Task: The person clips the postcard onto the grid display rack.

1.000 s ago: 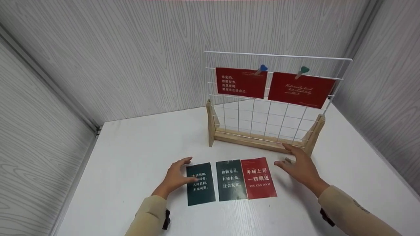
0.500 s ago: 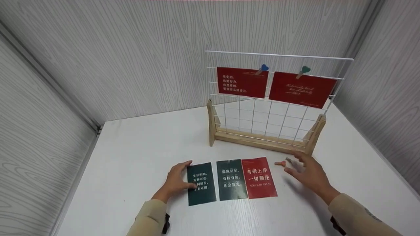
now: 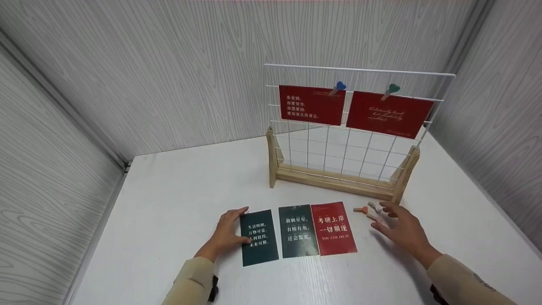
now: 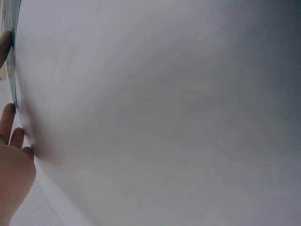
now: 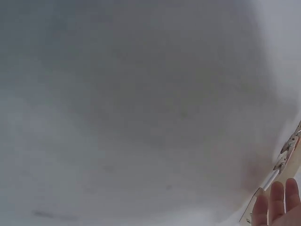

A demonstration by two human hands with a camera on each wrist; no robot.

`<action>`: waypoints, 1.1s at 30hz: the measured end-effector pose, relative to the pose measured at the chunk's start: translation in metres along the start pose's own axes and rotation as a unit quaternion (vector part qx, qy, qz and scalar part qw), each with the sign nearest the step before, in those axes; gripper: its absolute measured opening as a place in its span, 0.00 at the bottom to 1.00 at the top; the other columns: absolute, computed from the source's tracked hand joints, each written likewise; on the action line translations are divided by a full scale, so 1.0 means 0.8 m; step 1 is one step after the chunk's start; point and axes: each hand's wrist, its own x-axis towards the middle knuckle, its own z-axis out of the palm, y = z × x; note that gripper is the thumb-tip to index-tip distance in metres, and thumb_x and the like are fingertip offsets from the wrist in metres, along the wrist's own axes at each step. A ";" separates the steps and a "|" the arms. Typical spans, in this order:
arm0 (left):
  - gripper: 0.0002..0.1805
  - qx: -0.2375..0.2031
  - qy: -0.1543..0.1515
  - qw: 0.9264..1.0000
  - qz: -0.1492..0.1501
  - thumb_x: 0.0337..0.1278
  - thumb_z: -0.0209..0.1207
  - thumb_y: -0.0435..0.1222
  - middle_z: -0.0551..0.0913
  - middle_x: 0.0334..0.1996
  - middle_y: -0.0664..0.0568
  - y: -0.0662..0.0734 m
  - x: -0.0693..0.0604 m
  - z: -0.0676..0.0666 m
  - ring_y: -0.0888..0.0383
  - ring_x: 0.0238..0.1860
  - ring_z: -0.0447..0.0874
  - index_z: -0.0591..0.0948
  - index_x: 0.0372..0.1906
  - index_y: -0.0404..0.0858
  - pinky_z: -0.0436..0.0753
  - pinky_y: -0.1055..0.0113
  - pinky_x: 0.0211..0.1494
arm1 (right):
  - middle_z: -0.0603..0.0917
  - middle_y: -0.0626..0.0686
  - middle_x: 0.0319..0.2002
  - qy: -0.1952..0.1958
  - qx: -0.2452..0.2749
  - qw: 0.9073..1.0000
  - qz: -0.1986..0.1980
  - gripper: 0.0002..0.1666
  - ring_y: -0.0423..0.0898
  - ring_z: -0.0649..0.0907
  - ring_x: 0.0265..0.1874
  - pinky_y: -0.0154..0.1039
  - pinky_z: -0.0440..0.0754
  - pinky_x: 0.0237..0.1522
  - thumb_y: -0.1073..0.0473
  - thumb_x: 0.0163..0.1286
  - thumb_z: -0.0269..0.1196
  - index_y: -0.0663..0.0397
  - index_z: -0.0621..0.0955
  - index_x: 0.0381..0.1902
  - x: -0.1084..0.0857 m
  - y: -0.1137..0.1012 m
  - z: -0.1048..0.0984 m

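Observation:
My left hand [image 3: 225, 235] lies at the left side of a dark green card [image 3: 259, 239], its thumb over the card's face and its forefinger by the upper left corner. In the left wrist view, fingers [image 4: 6, 120] reach to that card's edge. My right hand [image 3: 404, 231], fingers parted and holding nothing, is just right of small wooden clips: one with an orange heart [image 3: 361, 209], a greyish clip [image 3: 372, 206] and a pale pinkish clip [image 3: 374, 217]. Between the hands lie a second green card [image 3: 298, 250] and a red card [image 3: 334, 245], edges touching.
Behind the cards stands a white wire grid [image 3: 338, 148] on a wooden base [image 3: 334, 183]. Two red cards hang on it, under a blue heart clip [image 3: 338, 87] and a green heart clip [image 3: 391, 90]. Grey wood-grained panels [image 3: 190, 76] enclose the white table [image 3: 178, 190].
My right hand has drawn back to the right and slightly toward me, uncovering the clips. The left thumb has slid a little down the green card; the cards have stayed put.

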 end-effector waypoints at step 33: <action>0.46 -0.039 -0.007 0.999 0.009 0.36 0.74 0.29 0.65 0.62 0.45 -0.001 -0.003 -0.001 0.46 0.63 0.64 0.68 0.68 0.47 0.70 0.50 0.62 | 0.79 0.57 0.42 0.009 0.001 1.000 0.021 0.19 0.52 0.76 0.40 0.49 0.76 0.44 0.58 0.63 0.66 0.60 0.80 0.50 0.001 0.010 0.015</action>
